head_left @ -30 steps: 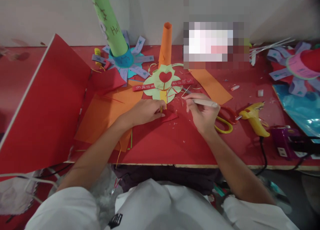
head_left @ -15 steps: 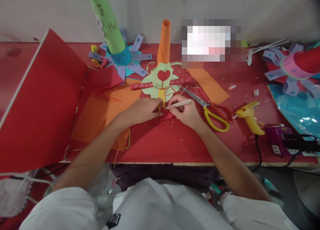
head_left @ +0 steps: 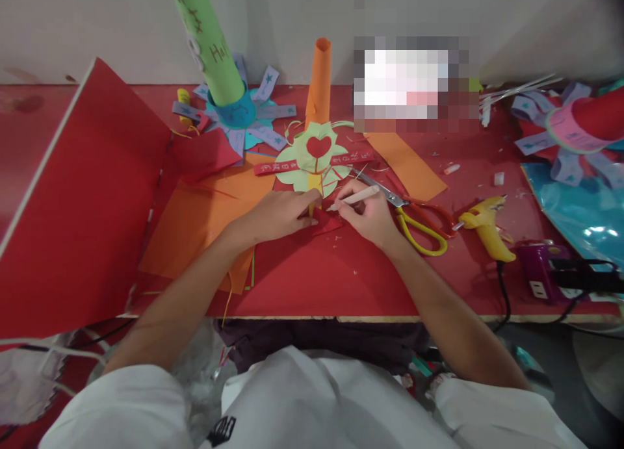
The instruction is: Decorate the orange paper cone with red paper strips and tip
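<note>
My right hand (head_left: 368, 214) is closed round a white pen (head_left: 355, 198), its tip just right of a small red paper piece (head_left: 327, 222). My left hand (head_left: 283, 216) pinches the left end of that red piece between thumb and fingers. Right behind both hands stands a pale green paper flower (head_left: 292, 173) with a red heart (head_left: 318, 147) at its middle. Red strips with white writing (head_left: 351, 157) reach out from its sides, and an orange paper tube (head_left: 320, 78) rises behind it. A yellow strip below the flower is partly covered by my left hand.
Scissors (head_left: 422, 231) and a yellow glue gun (head_left: 489, 231) lie to the right, near a purple box (head_left: 539, 273). Orange sheets (head_left: 180, 221) lie left, beside an upright red board (head_left: 82, 202). A green tube (head_left: 209, 46) stands at the back left.
My right hand and the pen have shifted slightly right, away from the red piece, showing more of it. My left hand has barely moved.
</note>
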The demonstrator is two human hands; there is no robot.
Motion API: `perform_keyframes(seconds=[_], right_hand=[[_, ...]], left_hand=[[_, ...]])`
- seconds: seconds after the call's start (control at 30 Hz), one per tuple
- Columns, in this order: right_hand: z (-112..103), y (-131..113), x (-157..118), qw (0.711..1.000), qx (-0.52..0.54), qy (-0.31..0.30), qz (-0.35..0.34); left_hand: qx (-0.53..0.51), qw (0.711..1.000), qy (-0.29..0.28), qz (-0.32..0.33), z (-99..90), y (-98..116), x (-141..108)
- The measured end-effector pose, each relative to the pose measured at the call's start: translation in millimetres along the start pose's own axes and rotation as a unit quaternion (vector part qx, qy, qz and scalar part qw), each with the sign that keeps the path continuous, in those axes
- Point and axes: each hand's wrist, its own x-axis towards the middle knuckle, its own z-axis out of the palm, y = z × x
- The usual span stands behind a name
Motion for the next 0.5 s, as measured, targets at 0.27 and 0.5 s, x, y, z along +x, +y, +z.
perform_keyframes(seconds=[0.27, 0.5], right_hand=[[2.7, -2.5, -0.5, 0.999, 0.002, -0.044, 0.008], [2.3, -1.6, 0.5, 0.999, 0.006, -0.046, 0.004]], left_hand=[[0.001, 1.0, -0.006, -0.021, -3.4, 5.0, 0.5], [0.004, 0.999, -0.011, -0.034, -5.0, 6.7, 1.5]])
